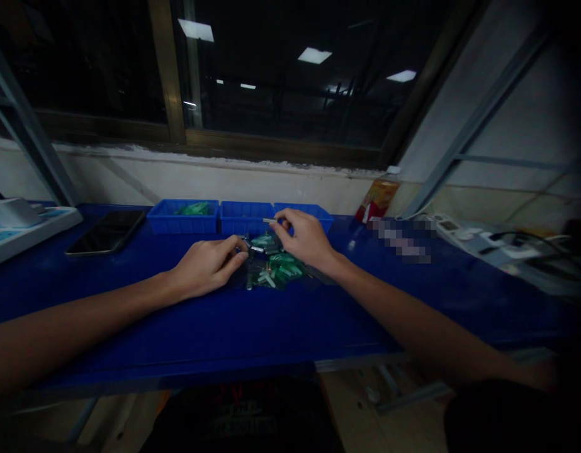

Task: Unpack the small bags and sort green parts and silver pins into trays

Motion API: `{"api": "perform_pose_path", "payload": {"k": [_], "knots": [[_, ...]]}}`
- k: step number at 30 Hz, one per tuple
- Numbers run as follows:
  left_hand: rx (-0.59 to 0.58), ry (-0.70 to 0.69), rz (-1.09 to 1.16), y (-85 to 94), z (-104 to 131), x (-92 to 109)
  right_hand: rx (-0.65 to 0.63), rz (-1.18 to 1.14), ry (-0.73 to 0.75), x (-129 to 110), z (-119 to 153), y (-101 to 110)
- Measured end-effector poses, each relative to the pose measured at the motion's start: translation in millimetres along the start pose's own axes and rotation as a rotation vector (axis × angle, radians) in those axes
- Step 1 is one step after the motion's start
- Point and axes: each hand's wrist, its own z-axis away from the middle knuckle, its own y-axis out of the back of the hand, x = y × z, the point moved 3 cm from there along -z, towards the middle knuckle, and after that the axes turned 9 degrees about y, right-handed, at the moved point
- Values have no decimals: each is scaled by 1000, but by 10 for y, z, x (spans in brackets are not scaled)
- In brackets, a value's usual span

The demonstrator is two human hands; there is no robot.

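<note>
In the middle of the table, small green pieces (286,267) and short pale and metallic pieces (266,277) lie in a loose pile, on what looks like clear plastic. My right hand (305,238) is above the far right of the pile, with thumb and fingers pinching a small thin pale rod (270,220). That rod sticks out to the left, in front of the blue bins. My left hand (209,265) rests at the pile's left edge, its fingers curled closed. Whatever lies between those fingertips is too small and dark to make out.
Three blue bins line the wall; the left bin (184,225) holds green pieces, and the middle bin (243,226) stands beside the right bin (321,214). A phone (106,233) and a power strip (39,229) lie left. A bottle (377,198) and chargers (493,245) are right.
</note>
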Motion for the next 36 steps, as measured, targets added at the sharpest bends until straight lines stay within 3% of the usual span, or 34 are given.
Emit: {"api": "perform_pose_path", "payload": {"k": [4, 7, 18, 23, 36], "knots": [[-20, 1, 6, 7, 0, 11, 22, 79, -82, 312, -56, -1], [-30, 2, -1, 5, 0, 13, 33, 151, -86, 409, -139, -33], [-95, -31, -41, -38, -11, 24, -67, 206, -9, 373, -119, -135], [-163, -45, -86, -76, -26, 23, -55, 235, -18, 467, -81, -174], [-208, -87, -50, -69, -19, 45, -56, 275, -50, 554, -55, -246]]}}
